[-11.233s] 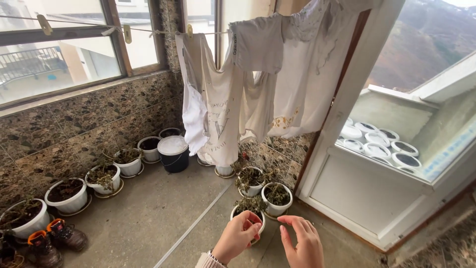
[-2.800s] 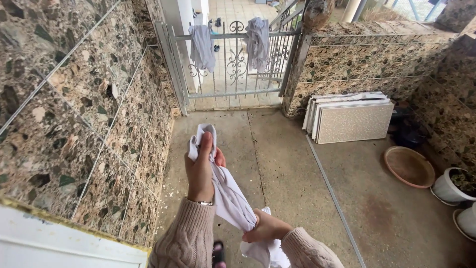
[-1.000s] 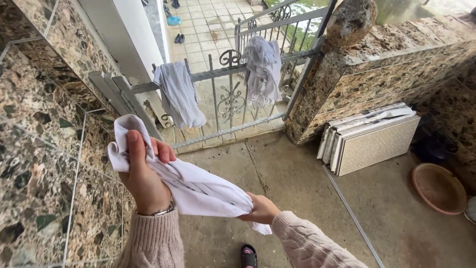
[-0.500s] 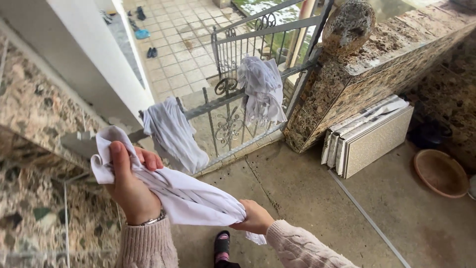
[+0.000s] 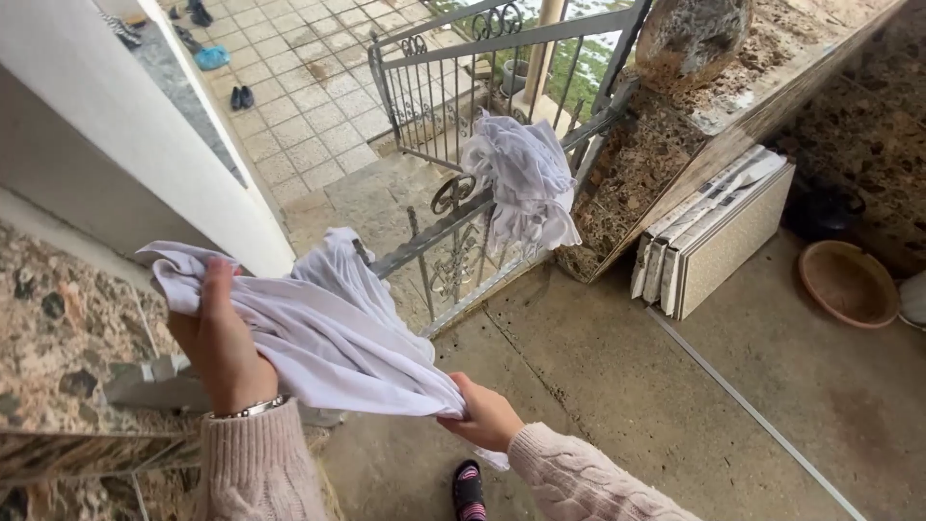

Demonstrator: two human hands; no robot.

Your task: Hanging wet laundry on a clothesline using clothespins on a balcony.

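White cloth [image 5: 318,347] stretched betw. my left hand [image 5: 224,342] & right hand [image 5: 487,417] — fingers clamped on each end; looks light, limp — best gripped by edges.

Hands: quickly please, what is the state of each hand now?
Left hand: closed, holding one end of the white cloth.
Right hand: closed, holding the cloth's other end.

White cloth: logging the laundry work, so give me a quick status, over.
Left hand and right hand both grip the white cloth, stretched between them. Metal gate ahead already holds two white garments.
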